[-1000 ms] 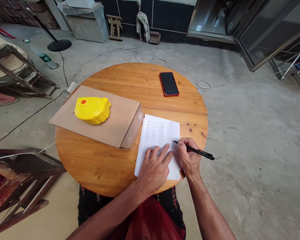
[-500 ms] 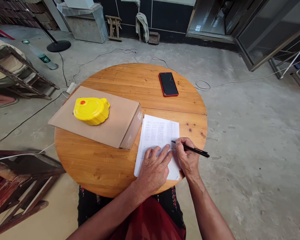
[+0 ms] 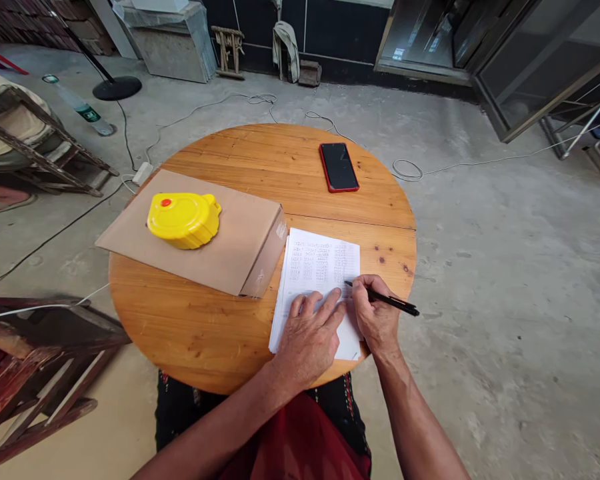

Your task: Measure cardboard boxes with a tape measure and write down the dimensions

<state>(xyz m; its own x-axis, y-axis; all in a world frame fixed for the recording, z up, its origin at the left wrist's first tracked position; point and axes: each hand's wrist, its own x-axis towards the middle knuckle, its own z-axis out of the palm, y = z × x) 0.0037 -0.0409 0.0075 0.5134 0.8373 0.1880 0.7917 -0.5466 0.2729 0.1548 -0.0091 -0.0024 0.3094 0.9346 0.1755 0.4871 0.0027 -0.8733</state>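
A small stack of white paper [image 3: 305, 267], its top sheet covered in columns of handwriting, lies near the right front of the round wooden table [image 3: 195, 340]. My left hand [image 3: 313, 333] rests flat on the lower part of the sheet, fingers spread. At the paper's right edge, my right hand [image 3: 377, 317] grips a black pen [image 3: 397, 303]. The pen's tip points left at the right-hand column of writing; whether it touches the paper I cannot tell. To the left of the paper is a brown cardboard box [image 3: 220, 253] with a yellow plastic case [image 3: 183, 223] on top, bearing a red button.
A phone [image 3: 339, 167] in a red case lies at the table's far right. Cables [image 3: 407, 170] run over the concrete floor. On the left are a wooden chair [image 3: 40, 373], a seated person's foot [image 3: 7, 195] and a plastic bottle [image 3: 83, 110].
The view has shifted very slightly. Both hands stay in nearly the same place on the paper, and the pen is still in my right hand.
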